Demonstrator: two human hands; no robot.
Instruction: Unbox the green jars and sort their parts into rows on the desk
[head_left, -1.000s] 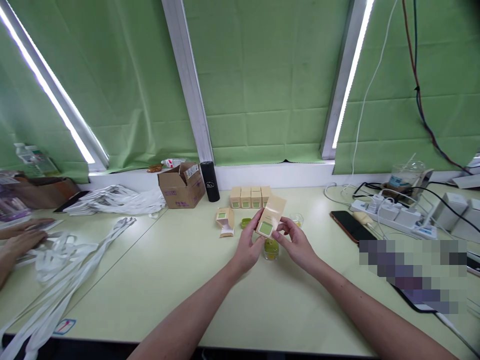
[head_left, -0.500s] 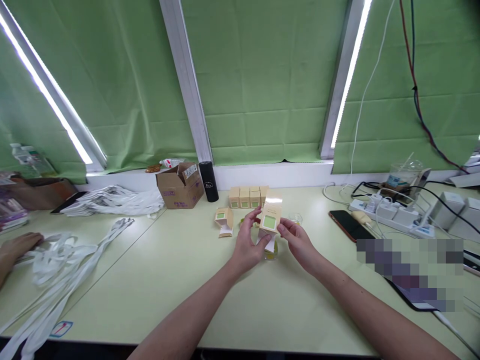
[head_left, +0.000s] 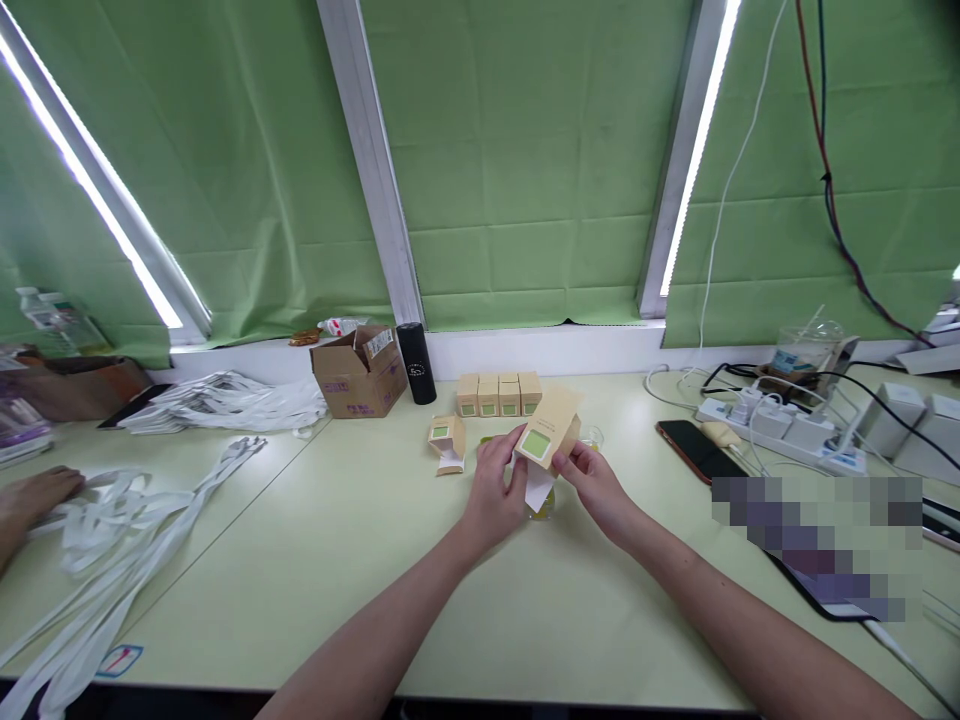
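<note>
Between my two hands is a small kraft paper box (head_left: 553, 420) with a green window on its front and a white flap hanging from its lower end. My left hand (head_left: 496, 492) grips its left side, and my right hand (head_left: 598, 487) pinches its lower right edge. Under the flap, a small clear round container (head_left: 541, 506) with something yellow-green inside stands on the table, partly hidden. Another clear container (head_left: 592, 437) shows just behind my right hand. To the left sits a similar box (head_left: 447, 441) with its front flap open. Several closed boxes (head_left: 489, 396) form a row behind.
A cardboard carton (head_left: 360, 375) and a black cylinder (head_left: 417, 363) stand near the wall. White straps (head_left: 150, 530) cover the left, where another person's hand (head_left: 41, 495) rests. On the right lie a phone (head_left: 701, 452), a power strip (head_left: 784, 435) and cables.
The box in my hands has tilted, its top leaning to the right, and more of the row behind it shows. My hands have stayed in nearly the same place.
</note>
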